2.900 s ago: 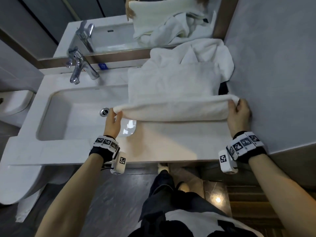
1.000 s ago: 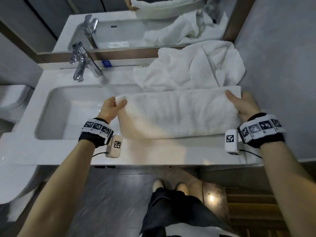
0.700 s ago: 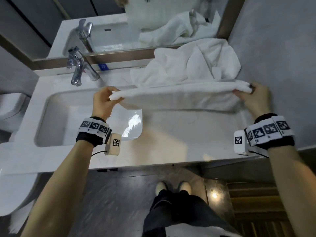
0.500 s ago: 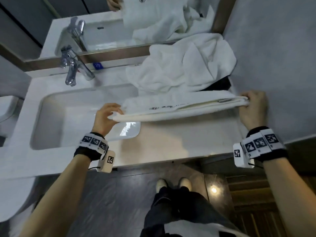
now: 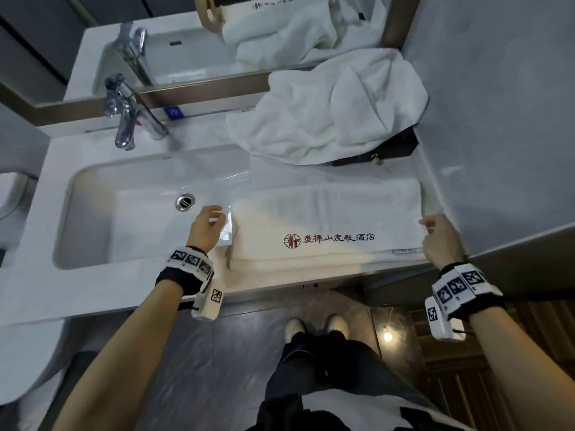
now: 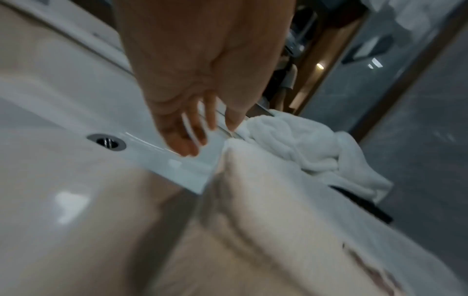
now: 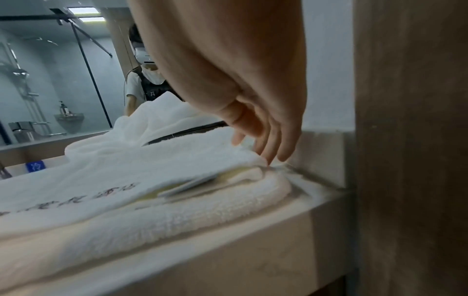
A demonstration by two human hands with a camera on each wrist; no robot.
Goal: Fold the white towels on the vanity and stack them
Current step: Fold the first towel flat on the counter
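1. We find the folded towel (image 5: 326, 219) lying flat on the vanity (image 5: 130, 293), right of centre in the head view, near the front edge.
2. Its long axis runs left to right across the frame; the red printed lettering (image 5: 329, 239) reads upright along that axis, near the front edge.
3. Its left end sits at the rim of the sink basin (image 5: 124, 213); its right end lies next to the side wall (image 5: 497, 150).
4. The left hand (image 5: 205, 228) is at the left end, over the basin, fingers loosely extended and gripping nothing.
5. The right hand (image 5: 441, 241) is at the right end; its fingertips (image 7: 268, 154) point down at the top layer's corner, relaxed, nothing pinched. Whether they touch the cloth we cannot tell.
6. A crumpled towel (image 5: 329, 110) is heaped in the upper right of the head view, against the mirror (image 5: 186, 35), partly covering a dark box (image 5: 395, 147).
7. A tap (image 5: 127, 116) stands at upper left.
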